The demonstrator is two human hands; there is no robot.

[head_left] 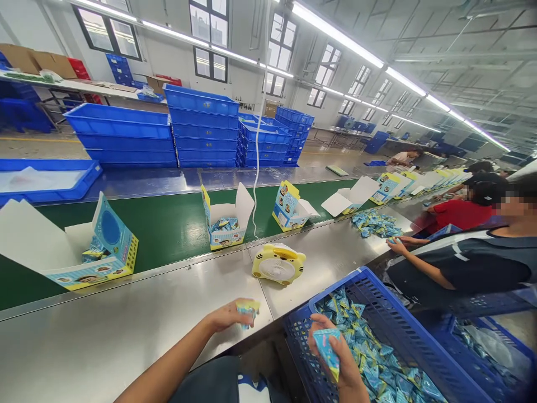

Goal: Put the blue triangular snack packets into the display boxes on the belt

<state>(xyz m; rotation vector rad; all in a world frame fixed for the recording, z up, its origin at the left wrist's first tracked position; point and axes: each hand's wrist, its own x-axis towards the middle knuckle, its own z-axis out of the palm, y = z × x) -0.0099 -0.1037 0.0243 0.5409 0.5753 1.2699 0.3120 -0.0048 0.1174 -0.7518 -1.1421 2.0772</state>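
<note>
Blue foil packets fill the crate (377, 313) at the person's right side, and each hand has one. The right hand (335, 358) is closed around a packet (328, 346) over the near corner of the crate, thumb on the flat face, fingers behind it. The left hand (232, 316) rests on the steel table (104, 336) and is closed on a second packet (247, 309), of which only the yellow and blue end shows past the fingertips.

These packets look small, light and triangular, with thin shiny film that probably slides a little between dry fingers. They seem soft enough to crumple, so a gentle pinch on the two flat faces, near the middle, should be safer than a grip on the sealed edges or corners. What is inside I cannot tell; perhaps it is something loose.

Just ahead of the left hand lies a yellow toy (278, 264), and beyond it an open box (226, 221) with packets stands on the green belt (168, 224). Further right, another person's hand (396, 245) is near a pile (375, 223) of the same packets.
</note>
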